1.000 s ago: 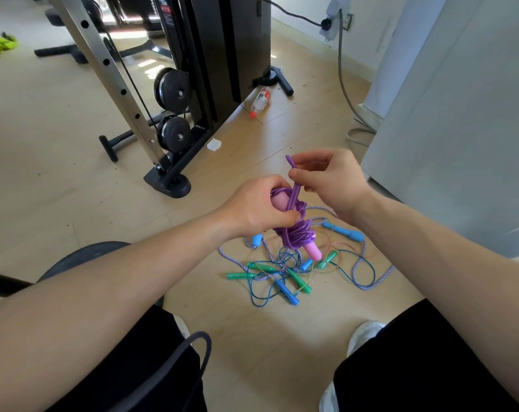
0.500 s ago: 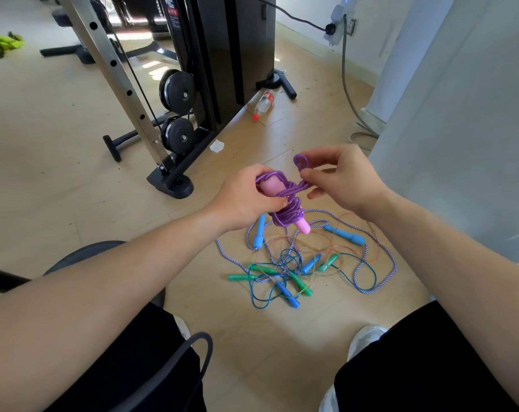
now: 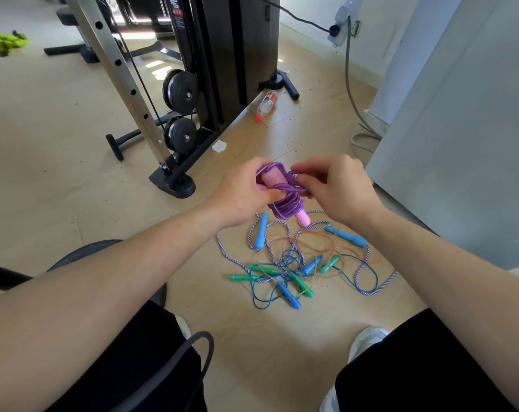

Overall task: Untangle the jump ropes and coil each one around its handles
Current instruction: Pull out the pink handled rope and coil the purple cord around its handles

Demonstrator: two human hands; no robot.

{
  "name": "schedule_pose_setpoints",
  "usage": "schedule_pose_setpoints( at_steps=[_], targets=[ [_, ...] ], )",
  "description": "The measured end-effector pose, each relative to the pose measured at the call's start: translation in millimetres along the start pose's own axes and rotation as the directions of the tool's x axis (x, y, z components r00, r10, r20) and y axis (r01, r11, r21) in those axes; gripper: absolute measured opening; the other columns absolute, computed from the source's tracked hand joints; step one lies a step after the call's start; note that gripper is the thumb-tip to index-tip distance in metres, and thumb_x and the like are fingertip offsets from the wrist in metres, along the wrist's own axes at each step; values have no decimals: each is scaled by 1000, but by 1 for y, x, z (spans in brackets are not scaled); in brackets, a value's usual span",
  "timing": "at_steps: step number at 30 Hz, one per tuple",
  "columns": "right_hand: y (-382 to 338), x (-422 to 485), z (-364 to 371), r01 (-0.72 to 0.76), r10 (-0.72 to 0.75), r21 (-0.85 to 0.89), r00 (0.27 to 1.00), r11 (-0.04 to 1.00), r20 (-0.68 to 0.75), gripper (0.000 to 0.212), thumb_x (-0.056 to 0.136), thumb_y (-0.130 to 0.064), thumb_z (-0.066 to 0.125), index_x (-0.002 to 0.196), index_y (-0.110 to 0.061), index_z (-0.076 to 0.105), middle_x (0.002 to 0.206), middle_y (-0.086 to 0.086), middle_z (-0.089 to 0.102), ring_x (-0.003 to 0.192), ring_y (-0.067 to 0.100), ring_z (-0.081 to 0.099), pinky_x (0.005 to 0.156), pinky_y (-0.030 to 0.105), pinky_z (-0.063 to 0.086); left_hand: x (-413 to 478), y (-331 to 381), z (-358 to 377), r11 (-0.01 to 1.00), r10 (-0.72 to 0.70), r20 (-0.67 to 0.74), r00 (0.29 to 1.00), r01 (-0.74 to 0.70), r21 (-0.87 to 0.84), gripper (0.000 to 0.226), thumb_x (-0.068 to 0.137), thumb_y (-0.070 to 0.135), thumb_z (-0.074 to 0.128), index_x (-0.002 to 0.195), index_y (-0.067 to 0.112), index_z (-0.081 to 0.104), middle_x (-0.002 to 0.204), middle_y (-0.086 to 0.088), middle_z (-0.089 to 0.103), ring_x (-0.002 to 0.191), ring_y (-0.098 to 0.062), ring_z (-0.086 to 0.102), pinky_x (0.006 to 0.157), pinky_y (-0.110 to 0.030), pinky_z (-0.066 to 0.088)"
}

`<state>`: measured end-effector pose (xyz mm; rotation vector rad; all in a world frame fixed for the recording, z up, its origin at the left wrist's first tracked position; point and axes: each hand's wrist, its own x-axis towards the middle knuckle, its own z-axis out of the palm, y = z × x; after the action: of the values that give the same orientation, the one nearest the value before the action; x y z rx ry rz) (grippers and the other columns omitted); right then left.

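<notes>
Purple plastic rope [image 3: 285, 205], wound around pink handles [image 3: 273, 179], is held above the floor [image 3: 73, 188] between both hands. The left hand [image 3: 241, 196] grips the handles; the right hand [image 3: 337, 188] pinches a loose loop [image 3: 294, 175] just beside them. The cord looks light, springy and slick, likely to unwind, so the stiff handles seem the surest hold. Below, a tangle [image 3: 294, 266] of blue, green and striped ropes lies on the floor.

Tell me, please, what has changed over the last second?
The right hand lowered the end loop of the purple rope from above the pink handles onto the coil, still pinching it. The left hand kept gripping the handles; the floor tangle stayed put.
</notes>
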<state>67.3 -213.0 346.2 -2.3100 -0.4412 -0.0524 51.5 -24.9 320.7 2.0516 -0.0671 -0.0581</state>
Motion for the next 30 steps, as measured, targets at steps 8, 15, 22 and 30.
schedule_pose_setpoints(
  at_steps=[8,15,22,30],
  targets=[
    [1,5,3,-55,56,38,998,998,-32,11,84,-8,70,84,-19,70,73,-5,72,57,-2,63,64,14,51,-6,0,3,998,24,41,999,-27,61,39,81,17,81,110,29,58,92,15,67,78,3,65,75,-15,51],
    [3,5,0,-65,61,113,997,991,44,20,83,-5,70,76,-23,73,67,-5,71,61,13,68,63,23,53,-5,1,0,995,40,38,998,-43,85,40,82,15,79,116,22,61,99,10,68,90,-10,69,82,-29,56],
    [4,6,1,-42,39,61,999,997,35,21,83,-6,70,76,-26,71,65,-11,68,62,7,65,65,22,52,-4,4,1,990,65,51,997,-71,123,40,81,10,78,113,25,60,98,12,66,94,-13,67,80,-22,52],
    [9,8,0,-52,48,57,997,997,60,17,82,-9,73,73,-24,72,58,-13,66,56,1,61,62,19,47,-7,-4,8,991,51,83,995,-60,118,43,79,8,79,115,24,62,99,11,68,95,-10,66,85,-30,53]
  ],
)
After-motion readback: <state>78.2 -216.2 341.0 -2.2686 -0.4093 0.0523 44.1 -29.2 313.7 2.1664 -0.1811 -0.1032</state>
